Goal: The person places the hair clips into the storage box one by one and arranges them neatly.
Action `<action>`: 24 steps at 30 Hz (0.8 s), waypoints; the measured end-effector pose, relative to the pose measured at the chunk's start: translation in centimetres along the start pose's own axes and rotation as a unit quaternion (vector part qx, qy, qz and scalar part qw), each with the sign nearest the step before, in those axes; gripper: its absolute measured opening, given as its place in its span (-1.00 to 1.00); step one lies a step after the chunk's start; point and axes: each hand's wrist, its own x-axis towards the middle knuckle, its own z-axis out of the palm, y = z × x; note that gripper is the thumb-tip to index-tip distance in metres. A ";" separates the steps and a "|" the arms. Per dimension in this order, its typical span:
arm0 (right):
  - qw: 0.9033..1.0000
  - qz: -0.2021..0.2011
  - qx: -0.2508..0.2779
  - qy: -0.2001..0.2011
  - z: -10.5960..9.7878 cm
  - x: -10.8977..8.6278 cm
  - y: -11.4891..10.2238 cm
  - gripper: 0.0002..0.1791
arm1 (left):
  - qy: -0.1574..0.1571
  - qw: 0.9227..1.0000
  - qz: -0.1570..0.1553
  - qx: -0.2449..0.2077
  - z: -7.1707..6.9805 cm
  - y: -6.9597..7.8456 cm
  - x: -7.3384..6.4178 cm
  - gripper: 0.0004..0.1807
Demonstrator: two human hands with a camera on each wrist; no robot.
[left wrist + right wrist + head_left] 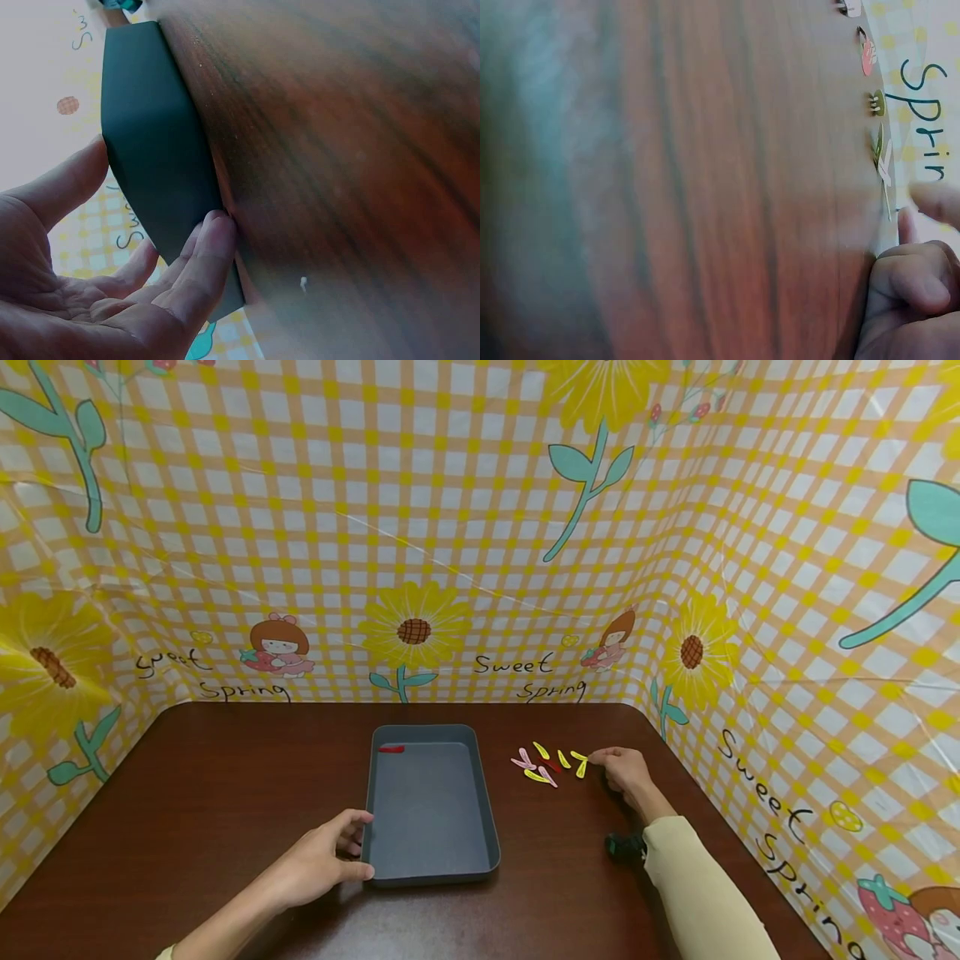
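My left hand (318, 858) grips the long left side of a dark grey baking tray (486, 814). In the left wrist view the thumb (79, 176) lies at one edge of the tray's wall (154, 112), with fingers at the opposite edge. One red hair clip (392, 749) lies inside the tray at its far left corner. To the right of the tray my right hand (626, 772) pinches the end of a yellow hair clip (578, 755) between thumb and index finger. Beside it lie another yellow clip (581, 770) and several pink, yellow and red clips.
The brown wooden table (247, 777) is enclosed by a checked, sunflower-printed cloth (480, 527) at the back and sides. A black wrist camera (624, 847) sits under my right forearm. A small white speck (304, 283) is on the wood in the left wrist view.
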 end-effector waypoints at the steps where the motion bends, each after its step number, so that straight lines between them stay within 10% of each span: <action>1: 1.000 -0.002 0.000 0.000 0.0 0.0 0.0 -0.61 | 0.000 1.000 -0.001 0.000 0.0 0.0 0.0 -0.28; 24: 1.000 0.009 -0.003 0.020 0.5 0.1 -0.5 -0.59 | -0.002 1.000 -0.002 -0.001 0.0 0.0 0.1 -0.28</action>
